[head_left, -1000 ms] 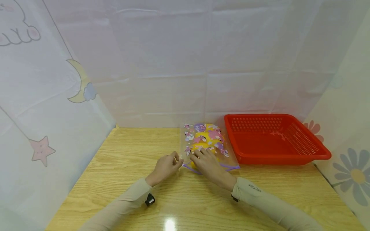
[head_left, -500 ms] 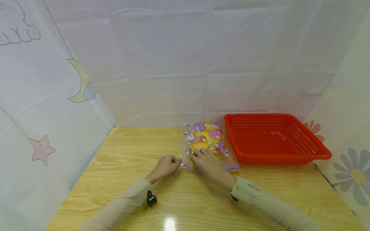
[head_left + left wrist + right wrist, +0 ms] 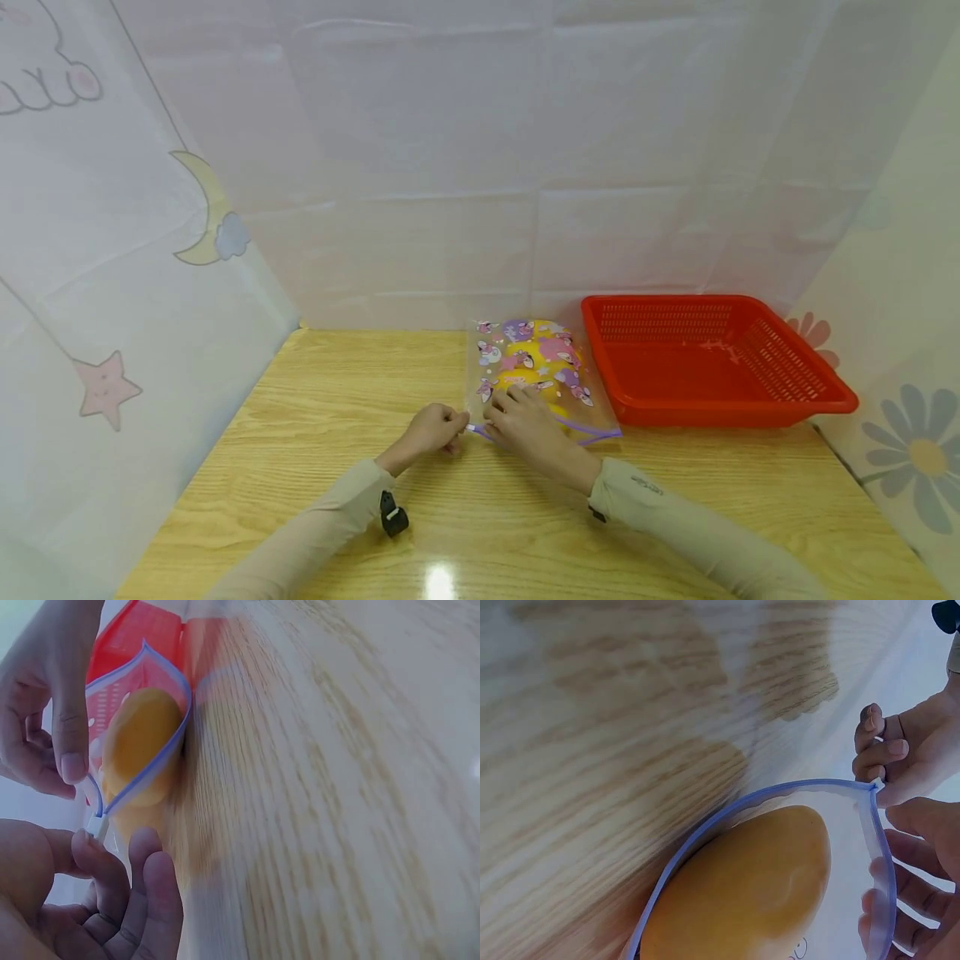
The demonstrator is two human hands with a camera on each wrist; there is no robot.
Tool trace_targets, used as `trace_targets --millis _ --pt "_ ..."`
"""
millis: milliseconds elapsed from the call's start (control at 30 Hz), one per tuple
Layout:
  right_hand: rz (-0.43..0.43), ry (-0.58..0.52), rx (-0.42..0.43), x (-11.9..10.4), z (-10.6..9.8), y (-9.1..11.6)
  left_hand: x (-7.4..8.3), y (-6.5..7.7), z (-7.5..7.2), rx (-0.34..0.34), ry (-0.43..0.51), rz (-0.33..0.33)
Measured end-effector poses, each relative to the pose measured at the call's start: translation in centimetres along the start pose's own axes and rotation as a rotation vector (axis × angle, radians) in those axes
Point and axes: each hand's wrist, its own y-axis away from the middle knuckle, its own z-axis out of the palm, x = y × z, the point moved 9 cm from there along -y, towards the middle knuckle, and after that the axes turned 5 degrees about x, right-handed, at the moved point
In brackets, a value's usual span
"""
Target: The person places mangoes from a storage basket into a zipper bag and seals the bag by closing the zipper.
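A clear zip bag (image 3: 480, 367) printed with pink and purple figures lies on the table, several yellow mangoes inside. One mango (image 3: 742, 885) shows at its gaping mouth, edged by a purple-blue zip strip (image 3: 154, 761). My left hand (image 3: 432, 429) pinches the mouth's left corner, where a small white slider (image 3: 96, 826) sits. Close beside it, my right hand (image 3: 528, 425) holds the bag's upper edge, thumb (image 3: 71, 750) at the strip and curled fingers on the outer film. Through the film, the right wrist view shows some of those fingertips (image 3: 868, 904).
A red plastic basket (image 3: 697, 412) stands to the right of the bag, its rim close to the bag's side. The wooden table (image 3: 337, 375) ends at a white sheet backdrop (image 3: 405, 250) behind and printed sheets at both sides. Dark straps with small cameras (image 3: 392, 512) sit at the wrists.
The left hand has closed on the bag's corner and slider and shifted slightly left. The right hand has slid a little left along the mouth, uncovering more of the strip's right part.
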Motion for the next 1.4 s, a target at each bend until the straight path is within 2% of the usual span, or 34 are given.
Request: trace_targets --millis 300,567,867,1033,1267,1400 --pt "0.012 -0.019 -0.032 -0.6 1.1 -0.5 -0.3 0.1 0.3 -0.014 0.059 -0.053" --pt "0.022 -0.033 -0.047 -0.8 1.8 -0.7 -0.2 0.2 0.8 -0.082 0.123 -0.061" --pt "0.002 -0.026 -0.025 -1.2 1.9 -0.9 -0.2 0.0 1.0 -0.109 0.158 -0.081" --pt "0.000 -0.018 -0.037 -1.4 2.0 -1.1 -0.2 0.1 1.1 -0.139 0.219 -0.130" --pt "-0.004 0.026 -0.009 -1.5 2.2 -1.4 0.1 0.1 1.2 -0.138 0.252 -0.150" --pt "-0.013 0.006 0.027 -1.7 2.2 -1.4 0.2 0.0 1.1 -0.130 0.253 -0.145"
